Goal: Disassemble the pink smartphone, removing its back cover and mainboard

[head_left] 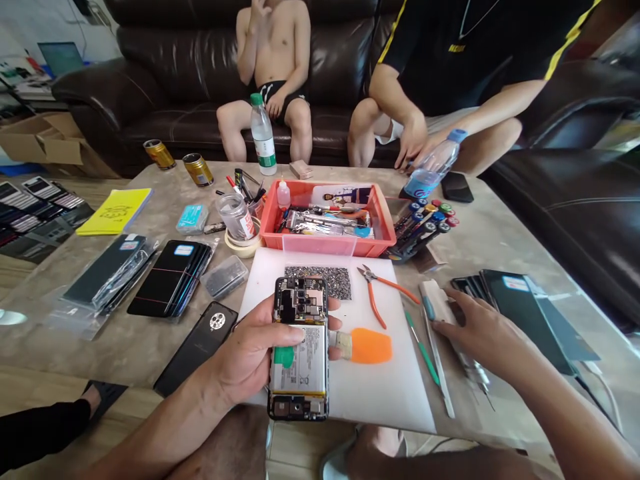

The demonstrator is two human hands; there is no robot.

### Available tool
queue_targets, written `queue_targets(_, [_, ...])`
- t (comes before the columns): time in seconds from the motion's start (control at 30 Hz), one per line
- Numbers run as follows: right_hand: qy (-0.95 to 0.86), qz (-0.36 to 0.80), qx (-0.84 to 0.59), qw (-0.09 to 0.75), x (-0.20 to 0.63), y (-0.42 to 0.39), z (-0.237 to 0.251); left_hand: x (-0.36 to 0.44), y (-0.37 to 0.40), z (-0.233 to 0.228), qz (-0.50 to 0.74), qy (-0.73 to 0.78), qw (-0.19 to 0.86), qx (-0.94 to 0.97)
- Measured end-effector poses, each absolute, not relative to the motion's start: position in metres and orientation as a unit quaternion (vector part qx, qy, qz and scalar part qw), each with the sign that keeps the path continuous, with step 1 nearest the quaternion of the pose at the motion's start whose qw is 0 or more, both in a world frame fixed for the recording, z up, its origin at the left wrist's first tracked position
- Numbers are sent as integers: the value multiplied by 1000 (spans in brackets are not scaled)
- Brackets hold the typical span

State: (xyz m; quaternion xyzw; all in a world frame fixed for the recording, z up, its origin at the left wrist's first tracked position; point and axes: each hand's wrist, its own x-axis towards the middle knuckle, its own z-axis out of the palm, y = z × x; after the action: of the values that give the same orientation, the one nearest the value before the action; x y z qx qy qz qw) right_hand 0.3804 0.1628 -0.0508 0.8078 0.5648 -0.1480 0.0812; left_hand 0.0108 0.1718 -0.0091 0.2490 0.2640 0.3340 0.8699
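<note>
Over the near edge of the white board (380, 393), the left hand (250, 353) grips an opened phone (299, 350) around its sides, back cover off, so the battery and circuit board face up; the fingers wrap its right edge and the thumb lies across the battery. The phone is held just above the board, tilted slightly toward the camera.

To the right, the right hand (477, 327) lies palm down at the board's right edge, fingers loosely spread and holding nothing, the fingertips touching a teal-tipped tool (429, 308) that rests on a white cloth strip (440, 303). A screwdriver (425, 353) and metal tweezers (443, 373) lie just beside the hand, partly under it.

Between the two hands sit an orange-handled brush (367, 346) and orange pliers (377, 293); a grey speckled pad (325, 281) lies behind the phone. Further back stands a red tray (377, 243) of tools, with a rack of coloured screwdrivers (425, 223) to its right. Stacks of dark phone backs (170, 280) lie to the left, and more dark panels (525, 313) crowd the right hand's far side. A black phone back cover (200, 347) lies near the left wrist.

Across the table (500, 233) two other people sit on a sofa (190, 80), with water bottles (263, 137) and cans (197, 169) before them.
</note>
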Motion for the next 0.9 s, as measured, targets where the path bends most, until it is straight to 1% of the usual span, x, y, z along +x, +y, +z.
queue_targets(0.1, [570,-147,806,68,386,163,-58,11,170,-10,336,257,872,246])
queue_targets(0.2, [566,-142,812,29,390,163,-64,11,169,-12,336,259,871,248])
queue_targets(0.33, [548,-94,831,-31,380,164,-52,11,168,-14,341,262,867,252])
queue_targets(0.4, [527,-91,844,-41,368,162,-43,10,168,-14,339,262,868,250])
queue_targets(0.43, [517,-107,849,-29,362,161,-40,10,167,-15,339,260,870,249])
queue_targets(0.53, [521,-166,836,46,344,157,-39,8,167,-15,339,261,869,249])
queue_targets(0.6, [544,-171,817,78,335,155,-41,7,167,-16,340,268,866,249])
queue_targets(0.8, [562,-165,800,131,320,160,-35,7,169,-15,332,277,867,246])
queue_targets(0.9, [563,-145,802,139,319,162,-33,6,168,-15,330,280,866,250])
